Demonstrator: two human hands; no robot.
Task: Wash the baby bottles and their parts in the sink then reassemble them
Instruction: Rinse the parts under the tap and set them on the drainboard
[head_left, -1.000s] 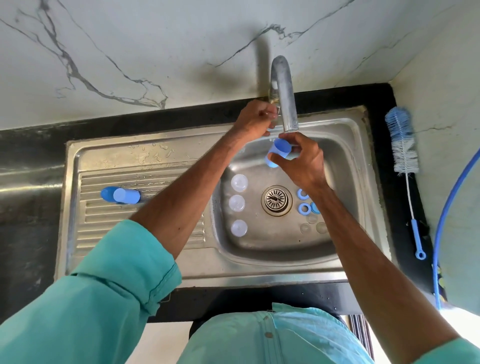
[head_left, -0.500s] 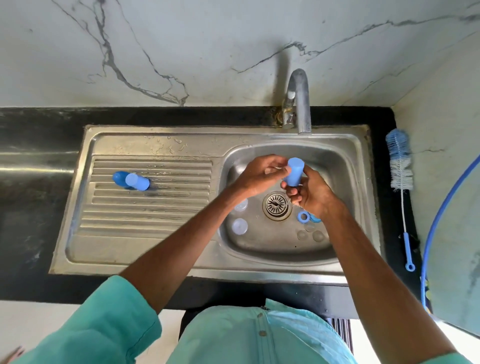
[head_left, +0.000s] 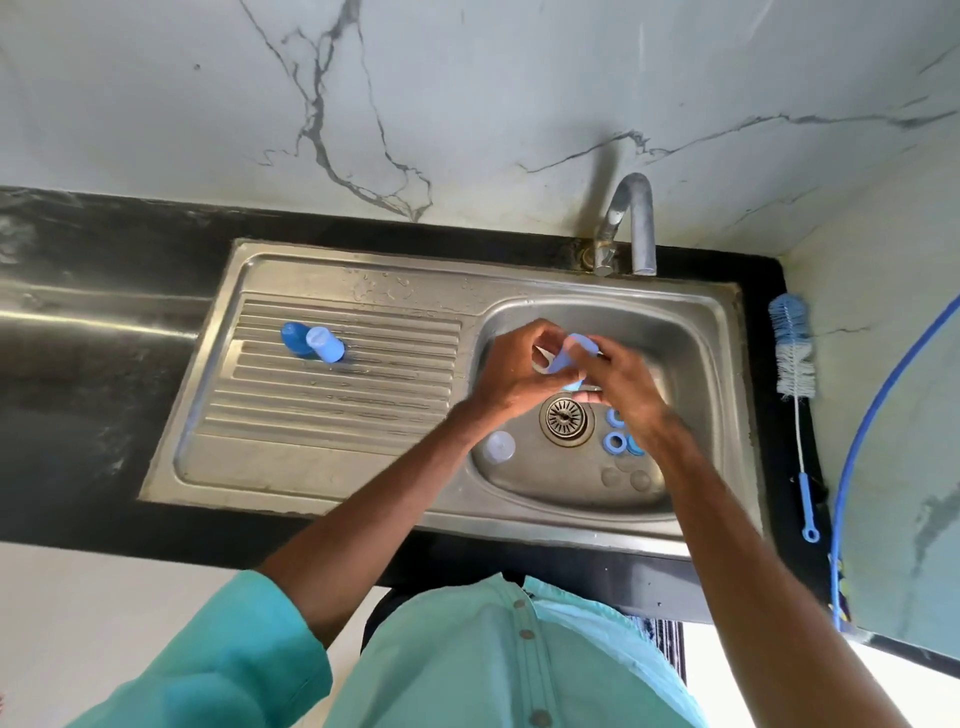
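Washing looked the step in hand — left hand (head_left: 511, 376) and right hand (head_left: 626, 397) each clamped their grip on the pale-blue cap (head_left: 567, 354) above the sink drain (head_left: 566, 420); next, I judged, it wanted rinsing.

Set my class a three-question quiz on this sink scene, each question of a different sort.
1. True or false: the brush lies outside the sink.
2. The left hand and right hand both grip: A a sponge; B a blue part; C a spoon.
3. Fill in: the bottle lies on the ___.
Key: 1 true; 2 B; 3 drainboard.
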